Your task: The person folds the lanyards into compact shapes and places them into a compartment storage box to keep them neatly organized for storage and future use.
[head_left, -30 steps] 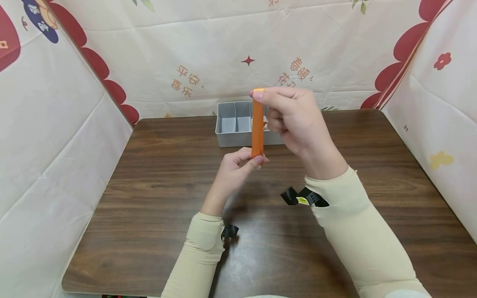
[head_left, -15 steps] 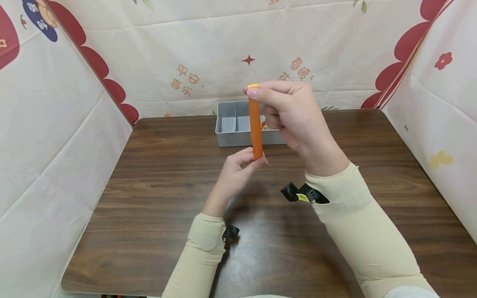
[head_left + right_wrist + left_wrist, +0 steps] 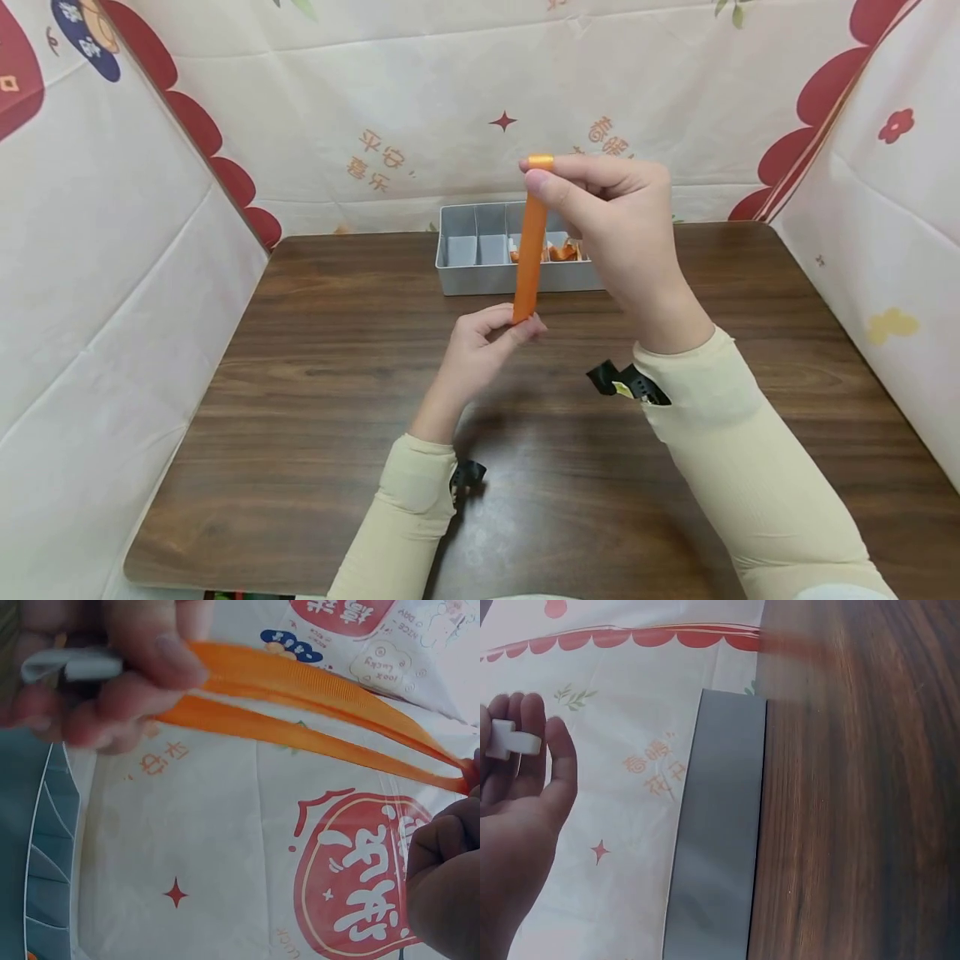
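An orange ribbon loop [image 3: 531, 250] is stretched upright between both hands above the table. At its top, the right hand [image 3: 626, 221] holds it between thumb and index finger, the ribbon passing over the index fingertip. Lower down, the left hand [image 3: 480, 354] pinches the other end. A small white plastic clip [image 3: 514, 741] shows at the left hand's fingers in the left wrist view. From the right wrist view, two strands of the ribbon [image 3: 292, 675] run slightly apart, and the clip [image 3: 90, 667] sits at the left hand's end.
Behind the hands stands a grey divided box [image 3: 480, 282]. Orange pieces [image 3: 564, 251] with some white lie in its right-hand compartments, partly covered by the right hand. The brown wooden table [image 3: 315, 400] has printed white cloth [image 3: 420, 100] on its back and sides.
The right hand first shifts slightly left, then moves right and a little upward with the ribbon's top end. The ribbon now leans right, and more of the box shows. The left hand barely moves.
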Demonstrator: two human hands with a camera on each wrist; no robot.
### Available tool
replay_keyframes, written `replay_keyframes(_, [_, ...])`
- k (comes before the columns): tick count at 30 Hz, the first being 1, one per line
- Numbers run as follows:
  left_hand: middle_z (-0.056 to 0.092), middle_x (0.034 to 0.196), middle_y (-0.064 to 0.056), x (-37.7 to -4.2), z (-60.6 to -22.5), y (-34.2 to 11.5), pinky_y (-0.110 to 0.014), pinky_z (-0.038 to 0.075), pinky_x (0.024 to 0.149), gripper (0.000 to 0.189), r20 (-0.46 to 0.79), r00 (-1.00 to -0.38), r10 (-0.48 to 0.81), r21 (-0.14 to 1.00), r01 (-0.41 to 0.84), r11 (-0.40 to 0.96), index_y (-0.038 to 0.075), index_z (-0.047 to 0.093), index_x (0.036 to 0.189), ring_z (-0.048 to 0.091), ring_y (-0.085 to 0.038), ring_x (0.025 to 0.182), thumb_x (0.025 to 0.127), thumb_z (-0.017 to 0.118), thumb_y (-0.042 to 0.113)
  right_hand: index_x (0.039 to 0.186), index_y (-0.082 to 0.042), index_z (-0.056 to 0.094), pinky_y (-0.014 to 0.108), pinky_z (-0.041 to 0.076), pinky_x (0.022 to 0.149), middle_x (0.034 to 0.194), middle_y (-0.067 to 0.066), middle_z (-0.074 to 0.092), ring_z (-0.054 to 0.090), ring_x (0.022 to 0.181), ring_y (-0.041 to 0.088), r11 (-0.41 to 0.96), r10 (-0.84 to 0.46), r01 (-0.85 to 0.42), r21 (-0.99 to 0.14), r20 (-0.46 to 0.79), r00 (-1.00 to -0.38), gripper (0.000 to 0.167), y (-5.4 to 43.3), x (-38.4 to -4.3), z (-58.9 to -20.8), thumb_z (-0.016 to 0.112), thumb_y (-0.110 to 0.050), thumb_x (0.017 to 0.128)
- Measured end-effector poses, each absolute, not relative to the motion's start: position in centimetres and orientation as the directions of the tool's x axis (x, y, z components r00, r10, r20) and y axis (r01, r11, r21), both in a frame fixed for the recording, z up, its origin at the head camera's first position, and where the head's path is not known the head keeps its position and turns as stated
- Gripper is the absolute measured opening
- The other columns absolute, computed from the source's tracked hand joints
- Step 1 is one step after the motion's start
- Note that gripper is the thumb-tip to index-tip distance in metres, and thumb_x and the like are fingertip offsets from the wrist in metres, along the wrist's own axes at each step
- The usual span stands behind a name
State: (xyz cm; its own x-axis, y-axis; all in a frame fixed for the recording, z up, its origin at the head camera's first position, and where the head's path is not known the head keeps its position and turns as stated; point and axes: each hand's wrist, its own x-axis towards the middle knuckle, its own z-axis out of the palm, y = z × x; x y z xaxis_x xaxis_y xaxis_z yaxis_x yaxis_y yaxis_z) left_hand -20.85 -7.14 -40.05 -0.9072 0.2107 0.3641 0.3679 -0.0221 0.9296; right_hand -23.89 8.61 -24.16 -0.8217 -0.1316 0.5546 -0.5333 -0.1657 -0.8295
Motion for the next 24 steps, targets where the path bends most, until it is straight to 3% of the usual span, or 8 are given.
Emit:
replay_keyframes(6, [0.076,0.098,-0.03,-20.5,-40.2,-6.6,-0.039,0.065,0.092,0.014,0.411,-0.894,0.18,0.911,0.398,-0.103,-0.01,0.073,0.109,0.079,-0.029,0.09,0.1,0.07,0.0,0.102,-0.002,0.085,0.029,0.023,0.053,0.066,0.003,0.058,0.03,0.057,0.021,-0.146,-0.104,-0.496,-0.856,0.512,-0.853,0.015,9.2,-24.5,-24.1,0.084,-0.013,0.092])
replay_keyframes(10, [0.074,0.096,-0.037,-20.3,-40.0,-6.3,-0.043,0.066,0.09,0.017,0.432,-0.885,0.173,0.898,0.405,-0.17,-0.011,0.062,0.114,0.08,-0.021,0.084,0.1,0.067,-0.006,0.103,-0.002,0.085,0.032,0.02,0.054,0.062,0.004,0.049,0.029,0.056,0.022,-0.144,-0.108,-0.486,-0.862,0.502,-0.858,0.016,9.6,-24.9,-24.0,0.084,-0.014,0.092])
replay_keyframes(15, [0.071,0.095,-0.042,-20.4,-39.9,-6.1,-0.044,0.064,0.096,0.034,0.407,-0.896,0.178,0.901,0.36,-0.243,0.004,0.044,0.123,0.079,-0.014,0.082,0.099,0.067,-0.008,0.103,-0.001,0.084,0.033,0.015,0.054,0.058,0.002,0.04,0.025,0.054,0.021,-0.194,-0.139,-0.451,-0.871,0.48,-0.866,0.014,9.9,-25.1,-23.9,0.082,-0.012,0.093])
replay_keyframes(18, [0.074,0.096,-0.038,-20.5,-39.8,-6.1,-0.039,0.063,0.096,0.032,0.368,-0.911,0.184,0.922,0.332,-0.2,0.003,0.053,0.125,0.081,-0.019,0.085,0.099,0.07,-0.004,0.099,-0.001,0.085,0.034,0.013,0.054,0.057,0.001,0.039,0.023,0.053,0.02,-0.222,-0.154,-0.433,-0.873,0.47,-0.869,0.01,10.0,-25.1,-23.8,0.081,-0.008,0.093])
replay_keyframes(24, [0.079,0.095,-0.027,-20.3,-40.0,-6.1,-0.028,0.058,0.075,0.009,0.362,-0.914,0.186,0.932,0.355,-0.068,-0.005,0.072,0.099,0.081,-0.02,0.088,0.096,0.076,0.002,0.097,0.002,0.083,0.035,0.01,0.057,0.057,0.0,0.035,0.021,0.055,0.02,-0.241,-0.176,-0.361,-0.901,0.406,-0.897,0.013,10.1,-25.1,-23.7,0.082,-0.009,0.092])
